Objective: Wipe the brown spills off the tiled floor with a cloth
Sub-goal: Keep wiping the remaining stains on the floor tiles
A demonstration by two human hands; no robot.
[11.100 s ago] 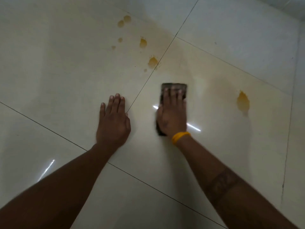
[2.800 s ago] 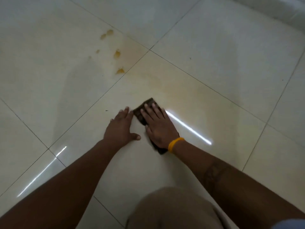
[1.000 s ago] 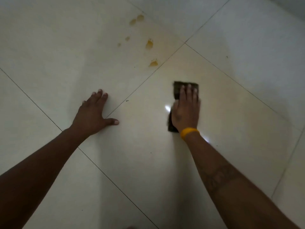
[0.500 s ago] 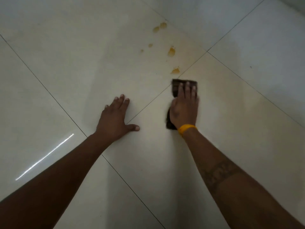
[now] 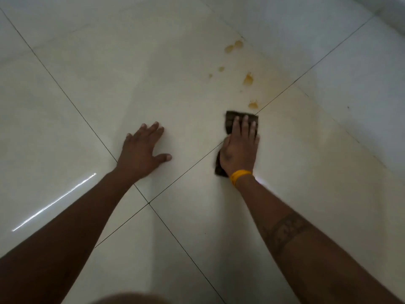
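The right hand [image 5: 240,148] is pressing flat, fingers straight, on a dark folded cloth [image 5: 232,121], likely soft and limp, best pinned by the palm, just short of the brown spills [image 5: 248,80] ahead, while the left hand [image 5: 142,150] is resting spread on the glossy pale tiled floor [image 5: 87,84].

Large glossy pale cream floor tiles [image 5: 92,88] fill the view, split by thin dark grout lines [image 5: 149,203] that cross at the lower middle. A bright streak of reflected light [image 5: 54,201] runs slantwise at the left. The far right corner looks greyer.
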